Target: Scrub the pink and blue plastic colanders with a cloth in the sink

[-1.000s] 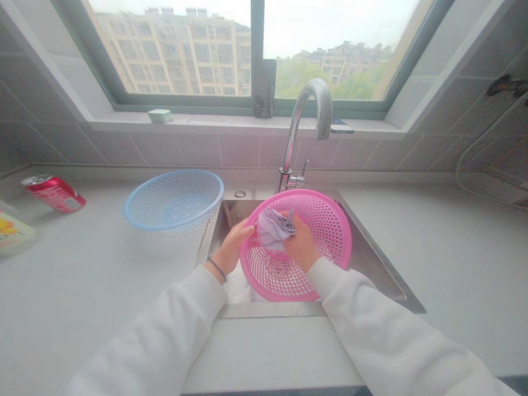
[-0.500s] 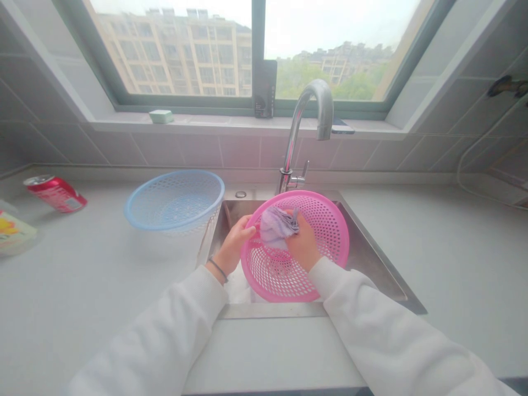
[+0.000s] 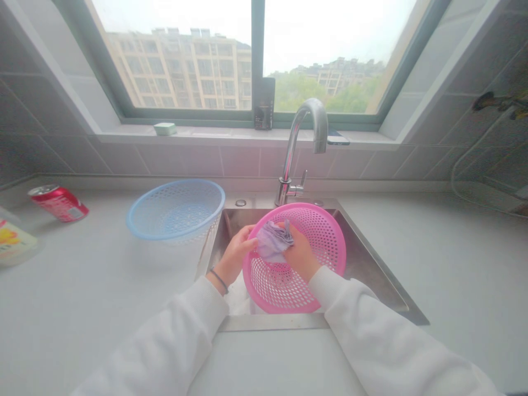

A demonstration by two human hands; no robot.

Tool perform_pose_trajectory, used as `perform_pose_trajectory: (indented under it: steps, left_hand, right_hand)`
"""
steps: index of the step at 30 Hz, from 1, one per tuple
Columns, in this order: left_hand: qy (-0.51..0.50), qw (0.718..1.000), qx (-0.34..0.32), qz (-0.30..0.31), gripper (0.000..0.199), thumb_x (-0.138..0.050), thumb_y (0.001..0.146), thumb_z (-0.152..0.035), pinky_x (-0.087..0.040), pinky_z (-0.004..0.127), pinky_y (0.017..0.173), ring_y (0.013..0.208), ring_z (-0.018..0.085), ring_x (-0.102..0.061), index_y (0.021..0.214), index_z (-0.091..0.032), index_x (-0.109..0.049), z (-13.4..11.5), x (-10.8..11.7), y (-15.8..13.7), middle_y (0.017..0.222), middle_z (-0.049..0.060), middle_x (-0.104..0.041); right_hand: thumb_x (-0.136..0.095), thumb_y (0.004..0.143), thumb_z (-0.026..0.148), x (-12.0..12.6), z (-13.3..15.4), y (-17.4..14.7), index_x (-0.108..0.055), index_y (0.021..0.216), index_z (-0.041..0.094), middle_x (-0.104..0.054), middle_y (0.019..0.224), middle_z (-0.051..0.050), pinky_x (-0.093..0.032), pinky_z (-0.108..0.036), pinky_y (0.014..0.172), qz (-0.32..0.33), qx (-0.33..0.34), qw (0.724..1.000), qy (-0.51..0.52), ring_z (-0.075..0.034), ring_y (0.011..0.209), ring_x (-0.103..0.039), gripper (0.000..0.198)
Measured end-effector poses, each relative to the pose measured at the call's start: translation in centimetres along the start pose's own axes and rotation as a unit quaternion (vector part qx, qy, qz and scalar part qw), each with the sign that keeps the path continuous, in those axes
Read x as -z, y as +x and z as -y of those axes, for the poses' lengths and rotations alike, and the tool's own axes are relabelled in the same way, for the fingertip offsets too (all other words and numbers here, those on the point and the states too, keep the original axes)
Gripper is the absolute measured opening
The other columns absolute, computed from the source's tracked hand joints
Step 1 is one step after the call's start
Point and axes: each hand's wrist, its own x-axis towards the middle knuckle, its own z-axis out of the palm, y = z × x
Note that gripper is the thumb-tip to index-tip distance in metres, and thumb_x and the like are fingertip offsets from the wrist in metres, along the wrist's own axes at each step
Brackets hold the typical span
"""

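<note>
A pink plastic colander (image 3: 330, 242) is held tilted over the sink (image 3: 379, 280), its inside facing me. My left hand (image 3: 236, 253) grips the colander's left rim, with the thumb on the inner side and the other fingers hidden behind. In my right hand (image 3: 300, 250) is a bunched pale purple cloth (image 3: 272, 242), pressed against the inner wall at the upper left. The cloth lies close to my left thumb. Something white shows in the sink below the colander, too covered to make out.
Left of the sink stands a blue colander (image 3: 175, 212). Farther left are a tilted red can (image 3: 60, 203) and a partly visible container (image 3: 14, 242). The faucet (image 3: 295, 148) rises behind the sink. A green bar (image 3: 165, 129), a black box (image 3: 264, 104) and a phone (image 3: 338, 138) rest on the sill.
The whole view has shifted, so everything sits slightly lower. My right hand and the cloth have moved very slightly left on the colander; both grips stay the same.
</note>
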Motion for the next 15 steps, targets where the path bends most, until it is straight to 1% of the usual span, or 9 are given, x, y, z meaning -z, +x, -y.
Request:
perform_pose_trajectory:
  steps: [3,7,11,13,15]
  left_hand:
    - [0.0,1.0,-0.001,0.002,0.052,-0.087,0.07,-0.044,-0.052,0.034,0.081,0.092,0.026,-0.07,0.112,-0.017,-0.074,0.13,0.03,0.05,0.106,0.009,-0.076]
    - [0.004,1.0,-0.007,0.003,0.054,-0.088,0.069,-0.044,-0.052,0.034,0.083,0.095,0.027,-0.07,0.113,-0.017,-0.074,0.28,0.18,0.07,0.107,0.009,-0.077]
    - [0.005,1.0,-0.021,0.009,0.052,-0.087,0.069,-0.044,-0.052,0.034,0.084,0.096,0.027,-0.07,0.111,-0.016,-0.075,0.43,0.3,0.16,0.105,0.009,-0.077]
    - [0.001,1.0,-0.018,0.007,0.051,-0.088,0.069,-0.043,-0.052,0.034,0.085,0.098,0.027,-0.07,0.111,-0.017,-0.075,0.33,0.23,0.14,0.107,0.01,-0.077]
    - [-0.011,1.0,-0.018,0.002,0.051,-0.088,0.069,-0.042,-0.052,0.034,0.086,0.098,0.026,-0.07,0.111,-0.017,-0.074,0.07,0.08,0.05,0.107,0.009,-0.077]
  right_hand:
    - [-0.071,0.077,0.031,-0.03,0.02,-0.16,-0.073,0.102,0.023,-0.079,0.103,-0.005,-0.055,-0.047,0.096,0.013,-0.01,1.0,0.007,-0.028,0.097,-0.072,0.027]
    - [-0.071,0.08,0.034,-0.13,-0.34,-0.31,-0.074,0.102,0.024,-0.08,0.102,-0.005,-0.055,-0.048,0.094,0.053,-0.022,0.998,0.031,-0.029,0.097,-0.073,0.024]
    - [-0.071,0.079,0.029,-0.16,-0.59,-0.32,-0.075,0.106,0.024,-0.079,0.104,-0.006,-0.055,-0.048,0.095,0.073,-0.006,0.997,0.023,-0.029,0.097,-0.073,0.028]
    - [-0.069,0.079,0.026,-0.15,-0.26,-0.35,-0.075,0.106,0.023,-0.079,0.102,-0.006,-0.056,-0.047,0.094,0.1,-0.001,0.995,0.022,-0.027,0.095,-0.073,0.028]
    - [-0.066,0.079,0.023,-0.12,0.27,-0.42,-0.076,0.106,0.022,-0.08,0.102,-0.006,-0.056,-0.045,0.094,0.148,0.0,0.989,0.02,-0.027,0.095,-0.074,0.028]
